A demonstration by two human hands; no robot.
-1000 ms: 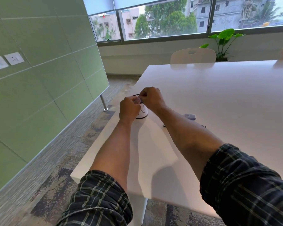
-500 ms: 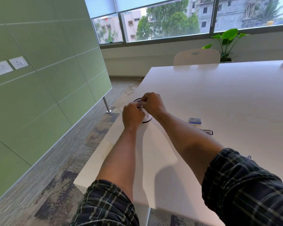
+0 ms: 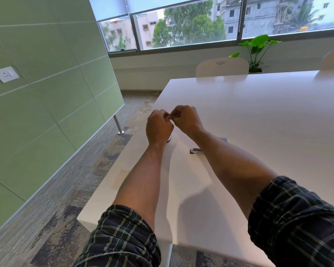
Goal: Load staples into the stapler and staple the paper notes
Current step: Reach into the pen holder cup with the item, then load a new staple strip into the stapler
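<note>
Both hands raised above the near-left part of the white tabletop (image 3: 258,116), fingertips meeting. Left hand (image 3: 158,128) curled into a loose fist, thumb and forefinger pinched toward the right. Right hand (image 3: 185,118) likewise curled, its fingertips touching the left's. They look to be pinching something very small between them; likely a staple strip, judging from the task, but it is too small and hidden by the fingers to confirm. So: both hands closed in a pinch, contents cannot be told.

Probable reason for the raised, close-together pose: fine two-handed work on a tiny item, held up where the person can see it, before it goes into the stapler.

Stapler (image 3: 196,150): a small dark and metallic thing lying flat on the tabletop, just beside the right forearm and partly hidden by it, apart from both hands. Whether it lies open for loading cannot be told. A grey flat edge (image 3: 224,139) peeks out behind the right forearm, possibly the staple box; unclear. A round dark-rimmed object (image 3: 169,140) shows just under the left wrist, mostly hidden. A pale yellowish slip (image 3: 121,179) lies flat near the left table edge beside the left forearm, probably a paper note, untouched.

Judgement: still in the loading stage, nothing stapled yet.
</note>
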